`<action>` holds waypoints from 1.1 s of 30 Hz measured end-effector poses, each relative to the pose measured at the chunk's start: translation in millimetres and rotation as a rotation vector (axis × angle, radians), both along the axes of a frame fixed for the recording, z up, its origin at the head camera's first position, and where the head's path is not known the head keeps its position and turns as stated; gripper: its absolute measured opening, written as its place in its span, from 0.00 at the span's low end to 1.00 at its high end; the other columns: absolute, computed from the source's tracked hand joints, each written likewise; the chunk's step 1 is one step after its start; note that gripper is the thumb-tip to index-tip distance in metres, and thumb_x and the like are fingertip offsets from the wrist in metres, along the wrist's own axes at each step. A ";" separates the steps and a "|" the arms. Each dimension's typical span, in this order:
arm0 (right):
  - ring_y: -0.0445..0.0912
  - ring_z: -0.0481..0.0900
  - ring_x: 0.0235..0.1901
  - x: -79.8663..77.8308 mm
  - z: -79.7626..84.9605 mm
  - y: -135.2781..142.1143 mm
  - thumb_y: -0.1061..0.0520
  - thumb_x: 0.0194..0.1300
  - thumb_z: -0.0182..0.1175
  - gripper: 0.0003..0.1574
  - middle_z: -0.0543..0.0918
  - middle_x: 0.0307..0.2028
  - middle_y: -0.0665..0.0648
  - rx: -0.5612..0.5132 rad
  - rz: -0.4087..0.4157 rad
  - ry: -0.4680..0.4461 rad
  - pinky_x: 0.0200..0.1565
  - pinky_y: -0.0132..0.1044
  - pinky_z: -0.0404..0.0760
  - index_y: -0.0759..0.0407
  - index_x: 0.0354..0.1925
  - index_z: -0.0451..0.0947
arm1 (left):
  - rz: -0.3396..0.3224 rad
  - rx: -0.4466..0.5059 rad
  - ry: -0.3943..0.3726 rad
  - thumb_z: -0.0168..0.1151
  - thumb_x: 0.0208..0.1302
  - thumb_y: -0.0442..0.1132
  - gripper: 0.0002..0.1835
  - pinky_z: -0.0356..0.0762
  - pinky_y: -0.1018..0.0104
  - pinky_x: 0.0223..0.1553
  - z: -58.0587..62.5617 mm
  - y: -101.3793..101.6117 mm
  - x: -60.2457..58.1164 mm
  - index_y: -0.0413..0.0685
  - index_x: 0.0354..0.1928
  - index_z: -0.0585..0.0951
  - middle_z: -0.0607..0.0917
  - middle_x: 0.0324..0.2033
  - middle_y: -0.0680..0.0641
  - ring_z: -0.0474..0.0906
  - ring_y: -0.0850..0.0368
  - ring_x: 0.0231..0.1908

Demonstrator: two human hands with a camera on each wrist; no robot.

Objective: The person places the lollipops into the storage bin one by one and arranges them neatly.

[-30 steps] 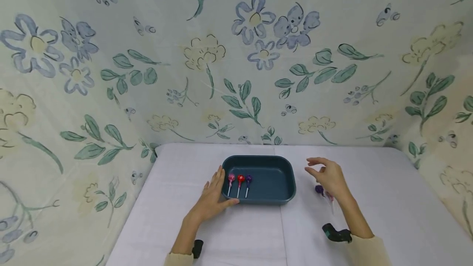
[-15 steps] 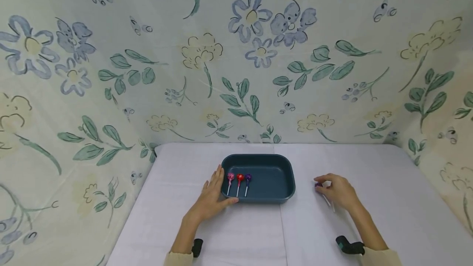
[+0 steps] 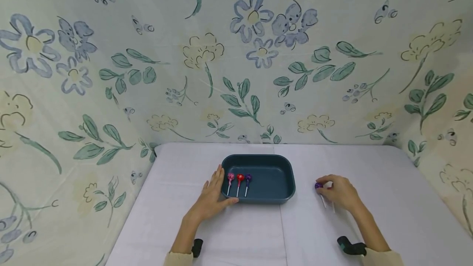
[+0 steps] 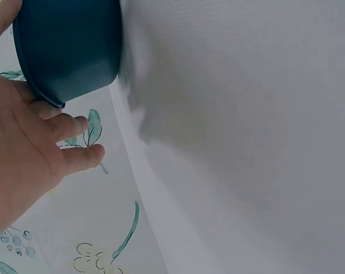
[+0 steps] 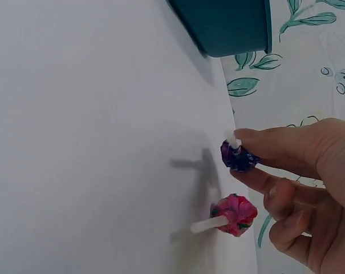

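On the white table stands a dark blue tray [image 3: 273, 180]. Inside its left part lie a pink lollipop [image 3: 230, 176], a red lollipop [image 3: 240, 177] and a purple lollipop [image 3: 248, 178], side by side. My left hand [image 3: 210, 198] rests against the tray's left end, fingers straight along the rim, thumb at the front corner. Right of the tray, my right hand [image 3: 340, 192] pinches another purple lollipop [image 5: 239, 157] by its head between thumb and fingers. Beside it, a second pink lollipop [image 5: 235, 215] shows in the right wrist view; the hand mostly hides it in the head view.
Behind the table hangs a floral cloth [image 3: 207, 93]. A white cloth with a crease covers the table [image 3: 251, 233]. Both wrists wear black camera mounts, one of them the right mount [image 3: 351, 246].
My right hand has come down and to the right from above the loose lollipops and now pinches the purple one, whose stick has turned slightly. My left hand stays at the tray.
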State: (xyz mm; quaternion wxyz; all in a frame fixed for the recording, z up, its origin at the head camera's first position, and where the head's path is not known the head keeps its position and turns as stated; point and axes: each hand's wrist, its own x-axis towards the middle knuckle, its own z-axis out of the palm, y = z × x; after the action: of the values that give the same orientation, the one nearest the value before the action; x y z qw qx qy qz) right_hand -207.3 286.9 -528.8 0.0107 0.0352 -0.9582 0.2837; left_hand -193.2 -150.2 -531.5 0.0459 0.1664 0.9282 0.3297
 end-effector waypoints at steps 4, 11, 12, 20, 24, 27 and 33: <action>0.46 0.71 0.29 -4.3 5.6 -10.9 0.58 0.62 0.74 0.19 0.89 0.44 0.64 -0.065 -0.053 0.102 0.24 0.32 0.68 0.62 0.51 0.87 | -0.001 0.003 0.003 0.65 0.64 0.68 0.62 0.42 0.28 0.78 -0.7 -0.6 -0.8 0.42 0.83 0.43 0.39 0.84 0.44 0.39 0.40 0.83; 0.41 0.67 0.21 -14.6 22.7 -39.2 0.54 0.63 0.75 0.20 0.87 0.38 0.59 -0.246 -0.092 0.225 0.19 0.32 0.64 0.57 0.52 0.88 | -0.013 -0.001 0.007 0.64 0.65 0.69 0.62 0.42 0.29 0.78 1.4 -0.6 -2.0 0.42 0.83 0.42 0.39 0.84 0.45 0.39 0.39 0.83; 0.41 0.67 0.22 -16.6 25.7 -44.8 0.53 0.63 0.75 0.20 0.88 0.39 0.59 -0.274 -0.089 0.229 0.19 0.32 0.64 0.57 0.52 0.88 | -0.012 0.000 0.008 0.65 0.64 0.69 0.62 0.42 0.29 0.78 1.8 -0.7 -2.0 0.41 0.83 0.42 0.39 0.84 0.44 0.39 0.39 0.83; 0.41 0.67 0.18 -36.9 30.7 -101.3 0.53 0.57 0.79 0.18 0.78 0.22 0.56 -0.347 0.038 0.176 0.19 0.30 0.63 0.57 0.46 0.90 | -0.013 0.009 0.006 0.67 0.64 0.66 0.62 0.43 0.28 0.78 1.7 -1.6 -0.6 0.41 0.83 0.43 0.40 0.84 0.43 0.40 0.38 0.83; 0.41 0.68 0.18 -44.9 27.7 -130.5 0.57 0.55 0.79 0.16 0.86 0.28 0.55 -0.324 0.088 0.174 0.19 0.30 0.65 0.60 0.43 0.91 | -0.010 0.010 0.008 0.67 0.64 0.67 0.62 0.43 0.28 0.78 0.5 -0.4 -1.2 0.41 0.83 0.44 0.40 0.84 0.43 0.40 0.38 0.83; 0.40 0.68 0.17 -49.8 25.9 -146.9 0.58 0.54 0.80 0.15 0.89 0.30 0.57 -0.300 0.103 0.161 0.19 0.29 0.65 0.61 0.41 0.91 | -0.004 0.010 0.001 0.66 0.64 0.67 0.62 0.43 0.29 0.78 1.5 0.5 -1.0 0.41 0.83 0.44 0.41 0.84 0.43 0.40 0.38 0.83; 0.42 0.73 0.20 -56.9 19.2 -166.9 0.58 0.54 0.80 0.13 0.92 0.39 0.59 -0.246 0.127 0.134 0.25 0.33 0.73 0.60 0.39 0.92 | 0.003 0.003 -0.012 0.65 0.65 0.68 0.62 0.42 0.30 0.79 2.9 0.5 -0.2 0.42 0.83 0.43 0.39 0.84 0.44 0.39 0.39 0.83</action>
State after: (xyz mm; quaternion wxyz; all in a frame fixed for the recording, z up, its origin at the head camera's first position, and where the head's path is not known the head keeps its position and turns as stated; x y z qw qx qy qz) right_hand -264.2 120.1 -509.6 0.0607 0.1132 -0.9092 0.3961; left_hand -193.4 -149.8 -528.5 0.0507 0.1633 0.9277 0.3320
